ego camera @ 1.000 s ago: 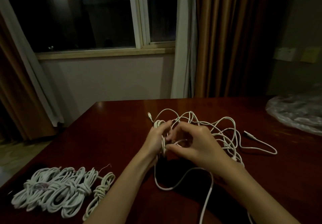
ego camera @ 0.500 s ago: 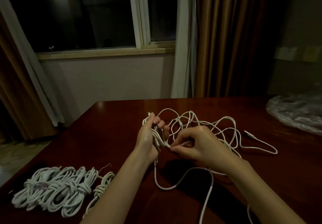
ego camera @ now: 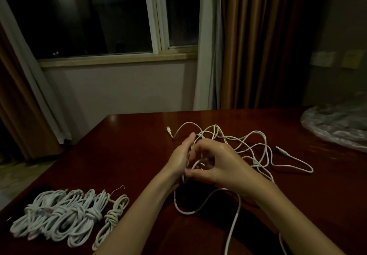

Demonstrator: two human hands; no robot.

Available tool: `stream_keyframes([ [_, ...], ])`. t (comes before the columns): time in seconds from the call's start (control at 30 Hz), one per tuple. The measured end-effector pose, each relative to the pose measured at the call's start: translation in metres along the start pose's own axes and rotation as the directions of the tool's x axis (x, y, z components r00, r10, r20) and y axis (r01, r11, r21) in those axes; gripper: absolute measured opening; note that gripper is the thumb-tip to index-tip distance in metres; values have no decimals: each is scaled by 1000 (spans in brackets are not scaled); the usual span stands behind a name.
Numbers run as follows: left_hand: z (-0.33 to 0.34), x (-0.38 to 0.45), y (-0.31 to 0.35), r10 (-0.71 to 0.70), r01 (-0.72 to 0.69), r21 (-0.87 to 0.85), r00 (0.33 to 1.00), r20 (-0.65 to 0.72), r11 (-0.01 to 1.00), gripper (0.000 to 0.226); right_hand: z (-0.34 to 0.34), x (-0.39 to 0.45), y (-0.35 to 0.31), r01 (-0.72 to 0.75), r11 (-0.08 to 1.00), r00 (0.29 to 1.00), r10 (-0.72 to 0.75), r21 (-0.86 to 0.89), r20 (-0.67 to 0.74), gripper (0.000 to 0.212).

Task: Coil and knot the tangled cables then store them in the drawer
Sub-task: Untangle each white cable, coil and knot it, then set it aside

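A tangle of white cables (ego camera: 256, 151) lies on the dark red wooden table (ego camera: 127, 147), spreading right of my hands, with loose plug ends at the far left and far right. My left hand (ego camera: 181, 157) stands upright with cable loops wound round its fingers and palm. My right hand (ego camera: 214, 163) sits close against it, thumb and fingers curled, pinching a strand of the same white cable between the two hands. One strand trails from the hands toward the near table edge. No drawer is in view.
Several coiled and knotted white cables (ego camera: 65, 219) lie in a row at the table's near left. A crumpled clear plastic bag (ego camera: 337, 127) rests at the far right. Window, wall and brown curtains stand beyond the table's far edge.
My right hand has moved up and left against my left hand, carrying a strand round it. The plug end has dropped from my left fingers onto the table behind them.
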State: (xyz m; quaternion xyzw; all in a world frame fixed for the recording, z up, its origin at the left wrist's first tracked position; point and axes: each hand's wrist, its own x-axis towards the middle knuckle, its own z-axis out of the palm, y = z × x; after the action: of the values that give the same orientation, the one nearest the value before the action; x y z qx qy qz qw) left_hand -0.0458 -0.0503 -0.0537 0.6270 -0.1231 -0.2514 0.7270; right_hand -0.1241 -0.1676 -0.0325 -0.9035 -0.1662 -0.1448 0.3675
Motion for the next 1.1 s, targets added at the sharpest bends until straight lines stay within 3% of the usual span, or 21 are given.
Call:
stream_keyframes([
  [0.07, -4, 1, 4, 32, -34, -78, 999, -30, 996, 50, -5, 0, 0, -54, 990, 999, 54, 128, -2, 33],
  [0.13, -12, 3, 7, 69, -83, -189, 994, -80, 978, 43, -15, 1, 1, -109, 943, 992, 124, 314, -28, 26],
  [0.23, -24, 2, 13, 104, -151, -329, 982, -155, 932, 43, -27, 2, 8, -142, 922, 978, 187, 361, -94, 20],
  [0.33, -22, 3, 10, 117, -163, -278, 977, -177, 947, 46, -19, 2, 12, -213, 929, 973, 231, 301, -24, 18],
  [0.4, -16, 2, 10, 136, -161, -282, 985, -107, 946, 50, -11, 3, 11, -230, 952, 971, 237, 204, -11, 19],
  [0.57, -7, -3, 5, 200, -195, -91, 978, 55, 977, 59, 6, 10, 10, -220, 973, 975, 221, 65, -23, 32],
  [0.7, 2, -5, 3, 222, -221, -25, 967, 123, 975, 55, 13, 12, 10, -248, 925, 961, 272, 287, -48, 27],
  [0.9, 7, -6, 2, 275, -295, 99, 945, 175, 950, 54, 15, 11, 8, -298, 849, 952, 229, 436, 205, 18],
  [1.0, 6, -6, 1, 265, -290, 125, 946, 187, 949, 55, 18, 9, 5, -263, 902, 964, 232, 344, 128, 14],
  [1.1, 3, -7, 5, 242, -278, 209, 953, 180, 938, 50, 19, 8, 7, -217, 966, 975, 207, 140, 81, 19],
])
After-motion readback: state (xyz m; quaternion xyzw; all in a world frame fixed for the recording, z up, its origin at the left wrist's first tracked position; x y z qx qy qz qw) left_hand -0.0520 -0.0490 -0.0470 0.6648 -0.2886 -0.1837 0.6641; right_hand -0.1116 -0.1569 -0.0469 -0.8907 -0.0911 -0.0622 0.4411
